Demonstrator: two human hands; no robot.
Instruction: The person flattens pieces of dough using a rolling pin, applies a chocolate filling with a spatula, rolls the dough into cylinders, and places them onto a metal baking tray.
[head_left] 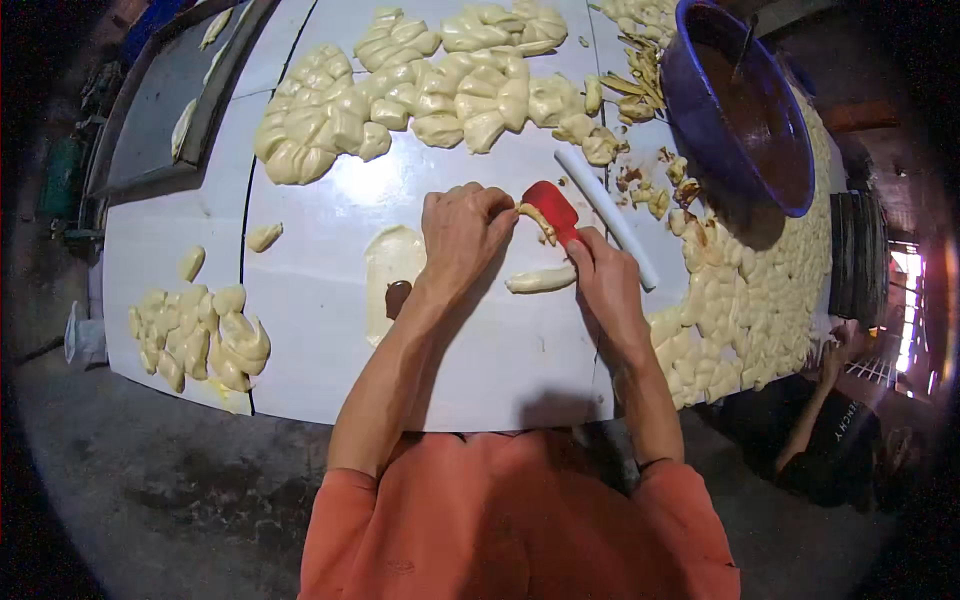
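Note:
My right hand [608, 280] is closed around a red plastic scraper [554, 207], its blade pointing up and left. A thin pale-yellow strip [538, 223] with brownish edges lies against the blade. My left hand [462, 230] is closed, fingertips pinching the strip's upper left end. Just below the blade a smooth, cream-coloured dough roll [540, 281] lies on the white table [480, 350]. Left of it, partly behind my left forearm, is a flattened dough sheet [392, 250] bearing a dollop of dark brown filling [397, 298].
Dough pieces [400, 100] crowd the far side, with more dough [200, 335] at left and right. A white rod [606, 218] lies by my right hand. A blue basin [690, 90] of brown filling stands far right. A tray [150, 140] sits far left; another person [815, 430] is at right.

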